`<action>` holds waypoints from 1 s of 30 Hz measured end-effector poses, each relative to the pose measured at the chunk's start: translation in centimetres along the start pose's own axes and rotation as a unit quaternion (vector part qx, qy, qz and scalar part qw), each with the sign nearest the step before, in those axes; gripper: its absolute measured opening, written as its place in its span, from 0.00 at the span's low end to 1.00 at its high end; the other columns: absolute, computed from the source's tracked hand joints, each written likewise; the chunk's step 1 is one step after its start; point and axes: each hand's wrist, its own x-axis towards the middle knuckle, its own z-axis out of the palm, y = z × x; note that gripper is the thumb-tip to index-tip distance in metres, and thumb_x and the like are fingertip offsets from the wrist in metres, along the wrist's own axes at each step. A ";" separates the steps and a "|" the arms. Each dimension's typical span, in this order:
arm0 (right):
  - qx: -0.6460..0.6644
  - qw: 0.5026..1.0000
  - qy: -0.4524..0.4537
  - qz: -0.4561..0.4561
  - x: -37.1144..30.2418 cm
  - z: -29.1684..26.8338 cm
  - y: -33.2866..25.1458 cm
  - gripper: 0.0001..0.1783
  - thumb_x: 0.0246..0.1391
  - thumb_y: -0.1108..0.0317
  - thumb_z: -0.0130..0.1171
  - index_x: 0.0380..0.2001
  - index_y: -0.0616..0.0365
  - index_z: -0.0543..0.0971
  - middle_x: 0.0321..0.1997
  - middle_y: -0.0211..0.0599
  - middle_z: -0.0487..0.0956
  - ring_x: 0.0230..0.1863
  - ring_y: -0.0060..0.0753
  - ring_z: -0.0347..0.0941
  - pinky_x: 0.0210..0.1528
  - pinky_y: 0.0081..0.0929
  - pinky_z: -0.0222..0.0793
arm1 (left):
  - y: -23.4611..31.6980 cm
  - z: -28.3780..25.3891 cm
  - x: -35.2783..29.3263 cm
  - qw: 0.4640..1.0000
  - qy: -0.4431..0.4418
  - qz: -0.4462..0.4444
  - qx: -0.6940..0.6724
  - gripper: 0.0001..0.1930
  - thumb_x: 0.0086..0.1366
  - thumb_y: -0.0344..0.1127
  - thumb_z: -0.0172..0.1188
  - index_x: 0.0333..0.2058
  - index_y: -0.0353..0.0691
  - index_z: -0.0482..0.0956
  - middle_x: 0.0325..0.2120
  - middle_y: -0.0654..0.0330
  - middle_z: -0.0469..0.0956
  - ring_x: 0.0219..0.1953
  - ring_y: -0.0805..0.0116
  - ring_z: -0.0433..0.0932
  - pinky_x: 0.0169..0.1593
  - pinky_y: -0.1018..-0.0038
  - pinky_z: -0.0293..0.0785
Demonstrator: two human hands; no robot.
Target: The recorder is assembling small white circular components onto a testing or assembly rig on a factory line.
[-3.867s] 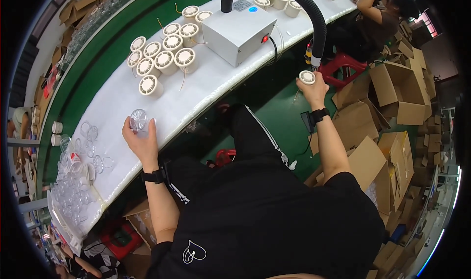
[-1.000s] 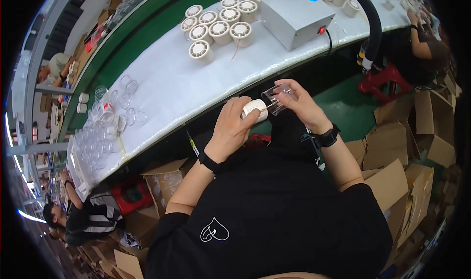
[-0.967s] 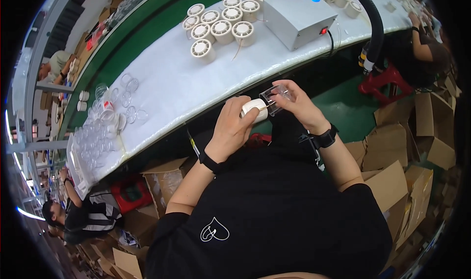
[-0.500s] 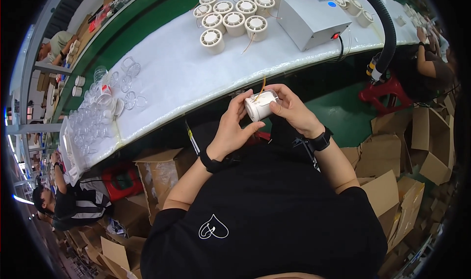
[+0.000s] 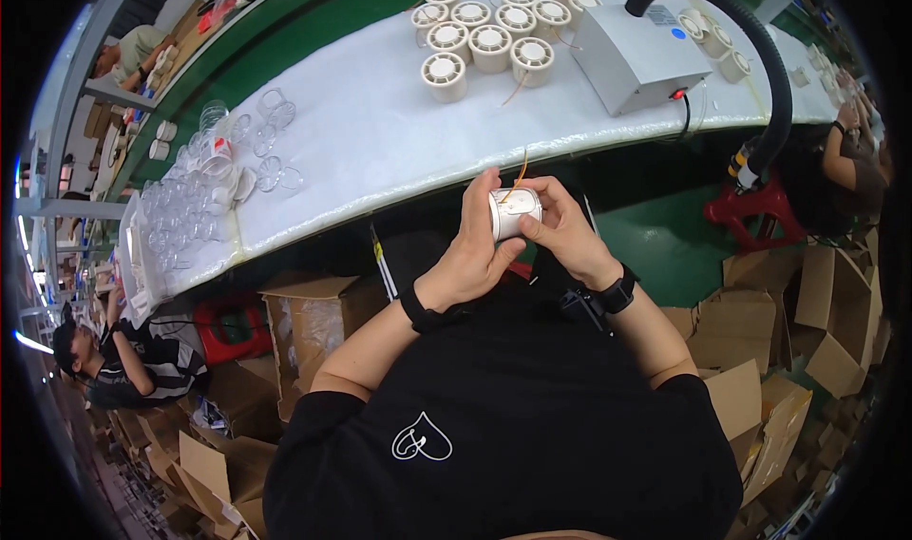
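Observation:
In front of my body, just off the table's near edge, both hands hold a white cylindrical fan housing (image 5: 510, 223). It lies on its side, with thin orange wires (image 5: 522, 171) rising from it. What looks like a clear plastic sleeve sits around it. My left hand (image 5: 477, 241) is closed against its left end, the thumb underneath and the palm pressed to the end face. From the right, my right hand (image 5: 573, 239) grips it with the thumb in front and fingers behind. The end faces are hidden by my hands.
Several white vented fan units (image 5: 489, 48) stand on the white-covered table (image 5: 351, 141). Clear plastic cups (image 5: 180, 219) crowd its left end. A grey metal box (image 5: 638, 60) with a black hose (image 5: 781, 84) stands right. Cardboard boxes (image 5: 318, 317) lie around me; co-workers sit at both sides.
My left palm has come flat against the housing's left end, and the housing has turned more level. The clear sleeve seems further over it. The whole view has shifted slightly.

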 end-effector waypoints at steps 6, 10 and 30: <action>-0.074 0.994 -0.055 -0.066 5.2 -0.7 -2.1 0.25 0.52 0.67 0.61 0.50 0.61 0.65 0.50 0.40 0.71 0.49 0.32 0.70 0.51 0.26 0.66 | 0.3 -4.7 4.0 0.989 0.035 0.025 0.141 0.39 0.55 0.31 0.61 0.60 0.29 0.48 0.53 0.41 0.55 0.54 0.44 0.60 0.58 0.61 0.58; -0.478 0.815 0.226 -0.236 11.6 -3.1 -6.0 0.26 0.46 0.66 0.64 0.47 0.65 0.67 0.49 0.46 0.72 0.49 0.39 0.69 0.52 0.32 0.64 | -2.2 -12.7 9.1 0.905 0.189 0.050 0.379 0.39 0.51 0.30 0.64 0.60 0.31 0.54 0.49 0.43 0.59 0.50 0.48 0.62 0.55 0.64 0.62; -0.359 0.752 0.546 -0.087 -7.5 -17.9 0.8 0.31 0.39 0.60 0.72 0.44 0.62 0.69 0.41 0.40 0.74 0.41 0.28 0.71 0.45 0.24 0.68 | -3.8 -22.0 1.0 0.705 0.303 -0.279 0.578 0.35 0.49 0.48 0.67 0.48 0.26 0.68 0.43 0.37 0.71 0.48 0.43 0.68 0.52 0.56 0.64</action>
